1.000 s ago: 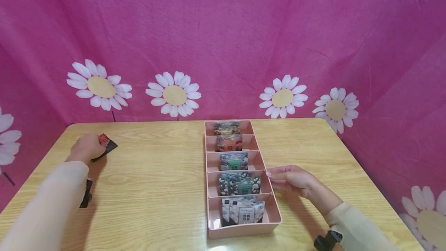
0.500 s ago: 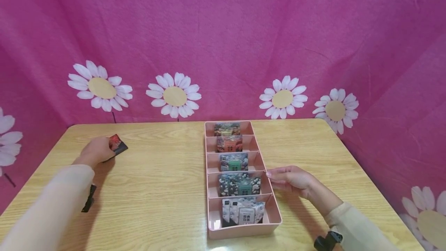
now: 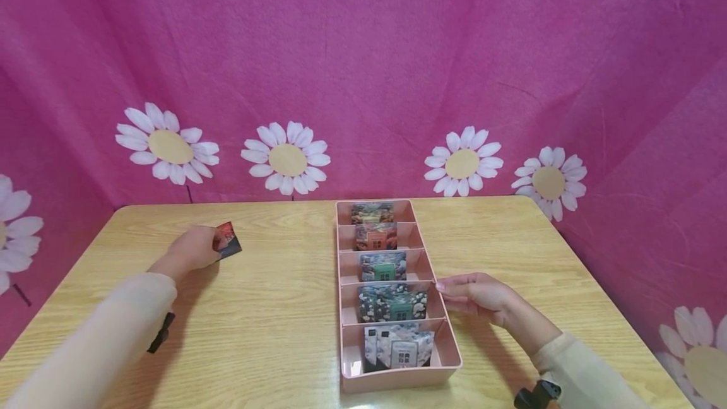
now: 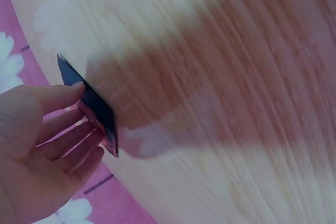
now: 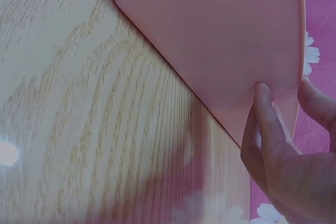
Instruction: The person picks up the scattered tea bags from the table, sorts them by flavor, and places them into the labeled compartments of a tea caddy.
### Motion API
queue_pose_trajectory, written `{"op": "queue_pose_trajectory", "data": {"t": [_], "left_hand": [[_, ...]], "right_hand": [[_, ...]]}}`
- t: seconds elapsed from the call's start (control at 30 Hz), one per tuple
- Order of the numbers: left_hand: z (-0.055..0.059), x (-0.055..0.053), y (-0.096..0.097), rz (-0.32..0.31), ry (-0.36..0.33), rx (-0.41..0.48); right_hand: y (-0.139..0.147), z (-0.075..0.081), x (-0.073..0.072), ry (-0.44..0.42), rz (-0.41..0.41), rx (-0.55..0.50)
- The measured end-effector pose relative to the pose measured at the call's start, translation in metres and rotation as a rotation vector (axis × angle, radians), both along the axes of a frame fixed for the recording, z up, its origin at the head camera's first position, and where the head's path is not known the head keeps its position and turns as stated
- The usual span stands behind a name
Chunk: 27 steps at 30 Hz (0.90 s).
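My left hand (image 3: 195, 248) pinches a small red and black tea sachet (image 3: 230, 242) above the left part of the table. In the left wrist view, the thumb lies on the dark face of the sachet (image 4: 98, 103) and the fingers are behind it. A long pink divided box (image 3: 397, 379) stands right of the table's middle. My right hand (image 3: 477, 295) touches its right side; in the right wrist view the fingertips rest on the outer wall (image 5: 210, 35) and the thumb is at the rim. Nothing is held within the right palm.
Upright sachets fill the box's compartments: white ones (image 3: 403, 353) nearest, then dark floral ones (image 3: 397, 308), a blue-green one (image 3: 383, 267), a red one (image 3: 377, 238) and a brownish one (image 3: 372, 212) farthest. A magenta daisy-print cloth (image 3: 369, 81) hangs behind the wooden table (image 3: 272, 308).
My left hand has moved to the right with the tea sachet, towards the box. My right hand stays against the box's side, and the box has kept its place.
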State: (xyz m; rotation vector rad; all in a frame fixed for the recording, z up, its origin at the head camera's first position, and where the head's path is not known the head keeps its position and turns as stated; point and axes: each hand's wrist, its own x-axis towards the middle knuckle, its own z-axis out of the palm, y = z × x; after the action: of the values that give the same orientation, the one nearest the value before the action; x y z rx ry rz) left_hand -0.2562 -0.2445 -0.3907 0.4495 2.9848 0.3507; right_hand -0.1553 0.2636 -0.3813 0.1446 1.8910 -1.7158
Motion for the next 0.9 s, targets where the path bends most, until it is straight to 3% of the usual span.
{"op": "queue_pose_trajectory", "data": {"t": [0.33, 0.6, 0.9], "left_hand": [[-0.003, 0.012, 0.024, -0.061, 0.004, 0.000], [-0.003, 0.021, 0.039, -0.075, 0.001, 0.016], [0.007, 0.012, 0.028, 0.024, -0.059, 0.046]], "right_hand": [[0.000, 0.000, 0.001, -0.003, -0.005, -0.022], [0.000, 0.001, 0.001, 0.001, 0.003, -0.025], [0.000, 0.002, 0.001, -0.013, 0.006, -0.032]]}}
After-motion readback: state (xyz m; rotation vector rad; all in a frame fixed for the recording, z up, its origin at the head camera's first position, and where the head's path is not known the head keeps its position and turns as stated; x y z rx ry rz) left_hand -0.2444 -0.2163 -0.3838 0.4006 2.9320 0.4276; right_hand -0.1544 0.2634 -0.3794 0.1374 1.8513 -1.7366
